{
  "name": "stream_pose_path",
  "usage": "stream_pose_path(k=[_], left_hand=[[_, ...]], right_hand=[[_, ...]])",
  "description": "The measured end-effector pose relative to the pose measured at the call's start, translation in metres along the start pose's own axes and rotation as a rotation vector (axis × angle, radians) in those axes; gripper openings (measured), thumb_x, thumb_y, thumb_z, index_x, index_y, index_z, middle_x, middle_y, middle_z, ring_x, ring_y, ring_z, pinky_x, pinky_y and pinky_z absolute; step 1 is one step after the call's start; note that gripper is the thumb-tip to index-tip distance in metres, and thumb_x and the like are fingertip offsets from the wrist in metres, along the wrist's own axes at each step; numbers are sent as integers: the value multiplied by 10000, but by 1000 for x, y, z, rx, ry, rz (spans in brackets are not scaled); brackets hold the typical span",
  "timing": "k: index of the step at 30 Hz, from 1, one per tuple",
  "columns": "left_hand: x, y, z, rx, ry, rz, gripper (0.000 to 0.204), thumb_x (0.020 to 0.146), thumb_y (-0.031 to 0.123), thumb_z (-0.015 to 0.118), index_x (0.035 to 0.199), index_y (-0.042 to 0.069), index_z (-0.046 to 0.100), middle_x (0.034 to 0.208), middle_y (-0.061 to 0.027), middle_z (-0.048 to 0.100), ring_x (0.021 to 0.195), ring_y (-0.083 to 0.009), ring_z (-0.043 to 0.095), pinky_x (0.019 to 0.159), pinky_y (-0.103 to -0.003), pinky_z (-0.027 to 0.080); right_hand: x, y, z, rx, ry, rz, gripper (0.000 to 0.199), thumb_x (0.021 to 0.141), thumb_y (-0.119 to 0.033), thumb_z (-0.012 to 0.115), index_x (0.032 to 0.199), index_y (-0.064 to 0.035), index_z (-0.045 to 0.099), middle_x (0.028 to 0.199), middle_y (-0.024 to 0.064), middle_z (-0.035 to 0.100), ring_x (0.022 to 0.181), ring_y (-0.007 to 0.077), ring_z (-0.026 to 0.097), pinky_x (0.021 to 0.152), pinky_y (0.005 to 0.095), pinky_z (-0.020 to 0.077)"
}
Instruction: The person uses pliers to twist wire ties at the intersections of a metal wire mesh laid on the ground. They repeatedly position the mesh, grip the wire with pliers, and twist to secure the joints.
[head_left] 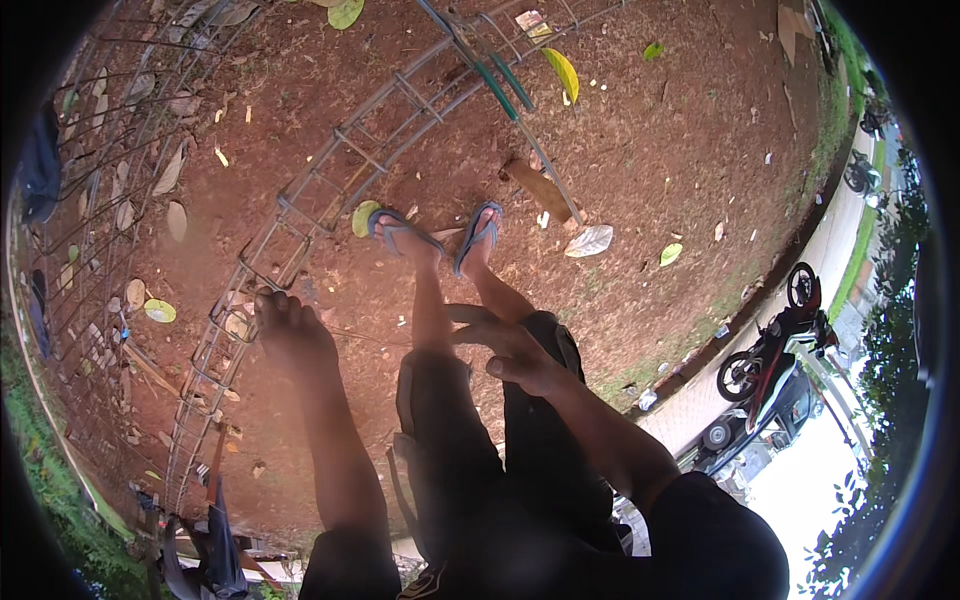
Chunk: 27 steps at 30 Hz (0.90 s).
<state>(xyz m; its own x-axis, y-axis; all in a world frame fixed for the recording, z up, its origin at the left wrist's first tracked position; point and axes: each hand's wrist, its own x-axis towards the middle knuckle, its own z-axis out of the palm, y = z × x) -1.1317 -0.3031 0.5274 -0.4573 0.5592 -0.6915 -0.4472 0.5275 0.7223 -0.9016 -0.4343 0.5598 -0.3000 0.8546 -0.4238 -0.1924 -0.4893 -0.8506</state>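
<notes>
Soil [650,190]: bears the cage [340,132], laid lengthwise past the feet [397,236]. Green tool [495,88] by the cage's far stretch, likely parked within reach. Left hand [285,325] at cage's side, fingers curled, perhaps steadying; actual hold hidden, cannot tell. Right hand [508,348] loosely open, empty, probably idle.

L hand [297,338]: way fwd-L blocked by rebar cage [284,203]. R hand [508,347]: open room fwd-R over soil [660,190]; green-gripped tool [497,93] farther fwd.

red m'bike [777,338] stands nr dk veh [788,412].
</notes>
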Motion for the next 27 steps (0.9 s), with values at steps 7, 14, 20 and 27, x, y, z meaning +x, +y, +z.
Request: stream_pose_path(k=[7,14,20,27], left_hand=[[-56,-41,31,215,-212,-108,207,978,207,432,923,33,531,675,40,383,553,-38,326,480,-214,273],[-41,-36,53,-164,-426,-369,156,974,187,491,1013,49,554,812,-13,553,684,-119,518,631,-288,446],[-56,-54,59,149,-383,-75,143,942,147,547,988,16,582,824,-74,605,744,-196,623,773,-366,517],[-78,-60,110,341,-364,-10,185,929,161,584,972,-18,603,800,-74,625,742,-150,606,732,-301,508]], right_hand=[[57,-43,39,-563,292,57,492,822,-107,597,1279,13,460,1180,250,536,1140,388,512,918,433,438],[58,-8,28,-331,387,116,180,931,-130,548,1058,-10,594,694,103,626,601,191,611,566,305,471],[63,-2,-17,63,187,492,213,962,-169,530,985,5,650,593,-21,490,546,46,431,502,229,365],[48,-14,-82,620,125,573,195,959,-178,539,895,-2,592,586,-54,415,482,44,378,447,217,319]])
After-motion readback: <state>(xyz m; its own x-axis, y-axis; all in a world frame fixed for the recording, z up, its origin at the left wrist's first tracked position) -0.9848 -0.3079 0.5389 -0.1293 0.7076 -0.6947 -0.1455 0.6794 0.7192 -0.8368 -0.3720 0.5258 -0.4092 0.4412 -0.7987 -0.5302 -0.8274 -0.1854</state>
